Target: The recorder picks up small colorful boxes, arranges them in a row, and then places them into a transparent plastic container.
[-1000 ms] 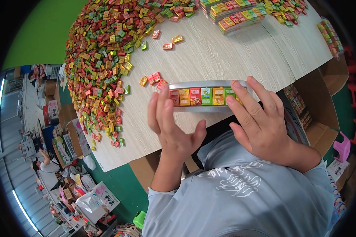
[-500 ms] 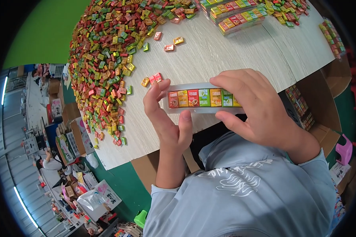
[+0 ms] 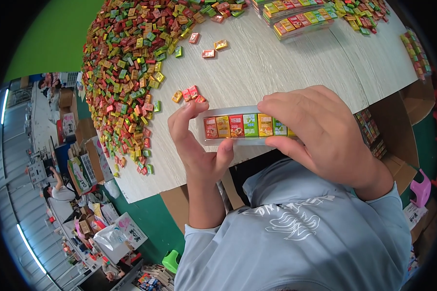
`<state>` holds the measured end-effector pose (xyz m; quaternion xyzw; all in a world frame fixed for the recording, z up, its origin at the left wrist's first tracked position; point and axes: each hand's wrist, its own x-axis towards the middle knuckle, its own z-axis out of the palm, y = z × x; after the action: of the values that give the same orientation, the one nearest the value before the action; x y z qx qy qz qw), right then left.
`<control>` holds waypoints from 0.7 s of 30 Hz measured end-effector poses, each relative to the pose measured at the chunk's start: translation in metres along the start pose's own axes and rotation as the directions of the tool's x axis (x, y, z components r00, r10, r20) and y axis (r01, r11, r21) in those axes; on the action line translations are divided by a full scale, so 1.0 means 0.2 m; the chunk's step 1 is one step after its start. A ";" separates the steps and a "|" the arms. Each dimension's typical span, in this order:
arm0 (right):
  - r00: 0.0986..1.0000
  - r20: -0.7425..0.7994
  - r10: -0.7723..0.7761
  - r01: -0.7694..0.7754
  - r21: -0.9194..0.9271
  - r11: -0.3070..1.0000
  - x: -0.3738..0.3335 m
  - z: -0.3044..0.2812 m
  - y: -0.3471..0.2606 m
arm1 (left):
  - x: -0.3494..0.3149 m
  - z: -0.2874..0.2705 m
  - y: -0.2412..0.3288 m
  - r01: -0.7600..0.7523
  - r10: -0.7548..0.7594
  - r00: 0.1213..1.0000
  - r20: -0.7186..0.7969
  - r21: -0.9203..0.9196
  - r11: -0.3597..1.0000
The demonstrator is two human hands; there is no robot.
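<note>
Head view: clear tray [image 3: 238, 110], visible sweets row [image 3: 250, 125] filled.
Left hand [image 3: 195, 148] and right hand [image 3: 318, 127] clamp its ends; covered end unclear. Loose pile [image 3: 126, 72] unpacked.

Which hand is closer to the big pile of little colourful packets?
Left. The left hand is at the clear tray's left end, to the right of the pile; the right hand is farther away, toward the tray's right end.

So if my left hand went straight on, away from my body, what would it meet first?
Likely the little cluster of red and orange packets just beyond the left hand, though its height above the table is unclear.
</note>
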<state>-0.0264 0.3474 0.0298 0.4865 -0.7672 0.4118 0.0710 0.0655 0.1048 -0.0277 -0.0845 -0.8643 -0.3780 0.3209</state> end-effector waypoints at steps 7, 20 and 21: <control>0.999 0.039 -0.019 0.018 0.032 0.999 0.02 -0.04 0.02 | 0.03 -0.02 0.05 -0.073 0.066 0.997 0.041 0.201 0.977; 0.987 0.133 -0.089 0.091 -0.005 0.996 0.07 -0.08 0.04 | 0.03 -0.06 0.08 0.015 -0.020 1.000 0.024 0.164 0.986; 0.988 0.125 -0.095 0.097 -0.009 0.995 0.07 -0.08 0.03 | 0.03 -0.06 0.09 0.012 -0.016 1.000 0.027 0.165 0.986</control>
<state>-0.0437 0.3497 0.0436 0.5470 -0.7489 0.3711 0.0466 0.0742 0.1079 -0.0066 -0.0568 -0.8975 -0.3063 0.3121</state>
